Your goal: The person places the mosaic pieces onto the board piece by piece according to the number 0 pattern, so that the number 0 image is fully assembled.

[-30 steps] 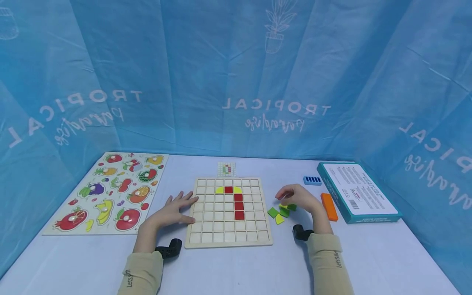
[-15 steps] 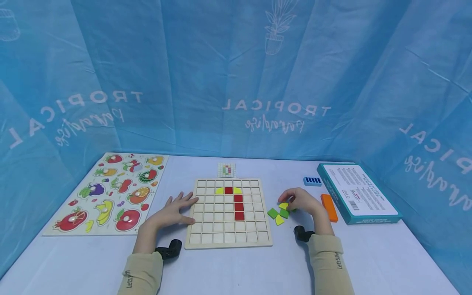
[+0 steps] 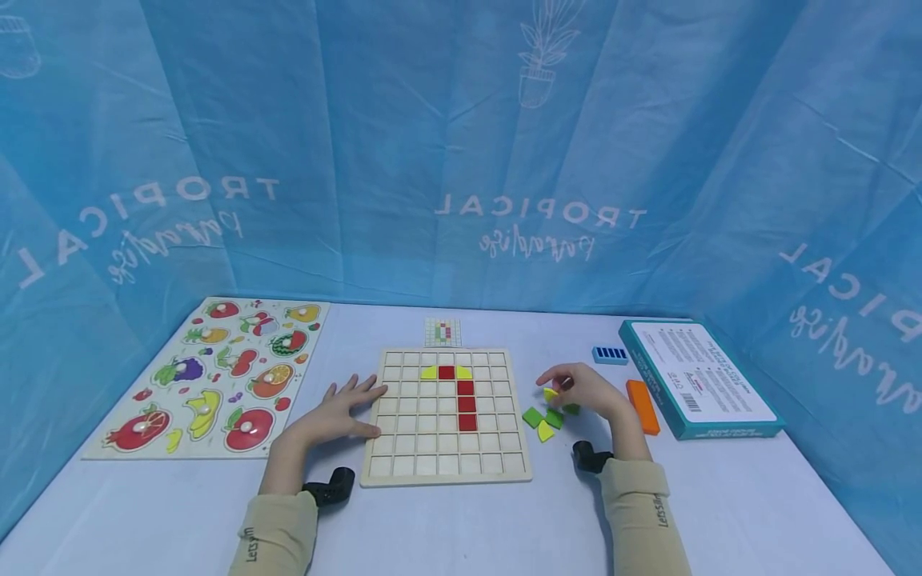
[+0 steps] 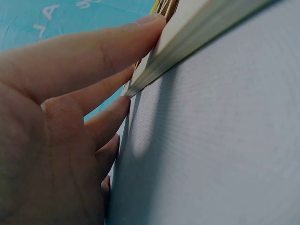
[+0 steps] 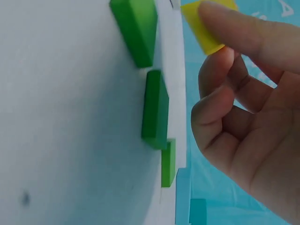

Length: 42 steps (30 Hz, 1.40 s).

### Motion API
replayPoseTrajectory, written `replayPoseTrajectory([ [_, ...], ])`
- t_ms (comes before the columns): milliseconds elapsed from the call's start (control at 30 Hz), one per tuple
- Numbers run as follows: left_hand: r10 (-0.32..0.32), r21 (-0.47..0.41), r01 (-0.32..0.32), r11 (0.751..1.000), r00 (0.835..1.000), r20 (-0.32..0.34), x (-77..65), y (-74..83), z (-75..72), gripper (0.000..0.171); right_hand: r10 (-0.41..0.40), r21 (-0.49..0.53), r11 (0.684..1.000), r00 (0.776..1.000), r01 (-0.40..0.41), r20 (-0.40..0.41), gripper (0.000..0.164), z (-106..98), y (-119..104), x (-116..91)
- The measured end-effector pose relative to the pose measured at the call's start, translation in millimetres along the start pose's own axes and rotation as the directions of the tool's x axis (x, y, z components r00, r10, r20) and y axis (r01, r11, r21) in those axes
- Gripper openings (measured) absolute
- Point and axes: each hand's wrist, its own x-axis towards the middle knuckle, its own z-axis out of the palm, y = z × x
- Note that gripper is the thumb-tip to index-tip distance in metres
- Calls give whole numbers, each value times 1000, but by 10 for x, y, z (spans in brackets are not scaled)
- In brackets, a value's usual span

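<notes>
The right hand pinches the yellow piece, probably light, stiff, best held by opposite edges; the left hand, fingers spread, touches the board.

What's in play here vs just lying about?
In the job, it seems:
grid board
red squares set in it
yellow piece in the right grip
loose green pieces
patterned card behind the board

Apparently just lying about:
fruit puzzle
teal box
orange block
striped blue item
</notes>
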Motion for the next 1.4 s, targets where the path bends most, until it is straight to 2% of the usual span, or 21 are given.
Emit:
replayPoseTrajectory([
  [433,4,1,-4,1000,1000,-3,17,-17,0,79,-69,144,987,997,66,18,21,99,-223,10],
  [633,2,-3,-2,1000,1000,-2,17,-16,2,79,-108,185,978,992,95,60,23,206,-375,-8],
  [767,1,-3,-1,1000,1000,-2,15,-13,1,78,-129,186,976,988,112,81,23,276,-455,-10],
  [1233,-1,9,1,1000,1000,-2,23,-18,1,78,-97,127,989,982,77,163,12,544,-697,-58],
  [1400,-2,9,2,1000,1000,1,19,-4,-10,78,-81,45,996,979,74,187,7,661,-760,-74],
])
